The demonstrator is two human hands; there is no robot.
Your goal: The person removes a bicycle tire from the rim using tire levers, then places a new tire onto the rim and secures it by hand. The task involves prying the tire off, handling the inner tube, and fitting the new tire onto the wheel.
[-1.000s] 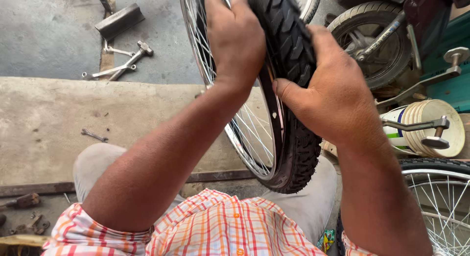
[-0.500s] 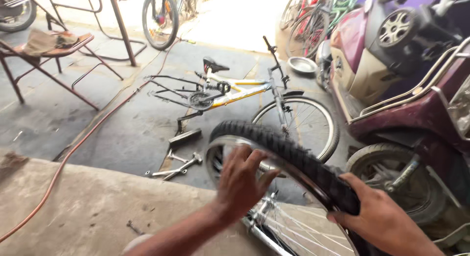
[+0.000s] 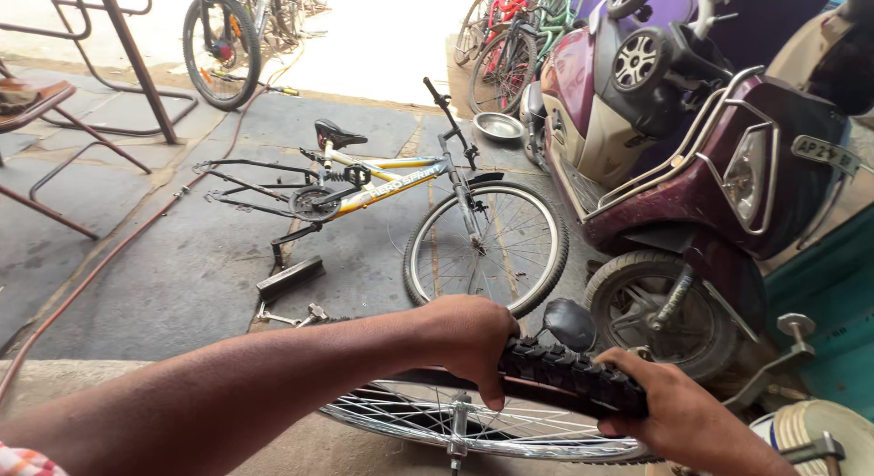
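A spoked bicycle wheel [image 3: 455,426] with a knobbly black tyre [image 3: 564,374] lies almost flat in front of me. My left hand [image 3: 469,339] grips the tyre's upper edge with the fingers curled over it. My right hand [image 3: 678,417] is closed on the tyre further right. Silver spokes and the hub axle show below the hands.
A yellow bicycle [image 3: 401,212] without a rear wheel stands on the dark floor ahead. A maroon scooter [image 3: 692,157] is parked at the right. Loose tools [image 3: 291,312] lie near a metal block. A metal bowl [image 3: 499,127], more bicycles and a metal chair frame [image 3: 55,121] stand further back.
The wheel has tipped from upright to nearly flat, and my view has risen towards the yard. Both hands have kept their hold on the tyre.
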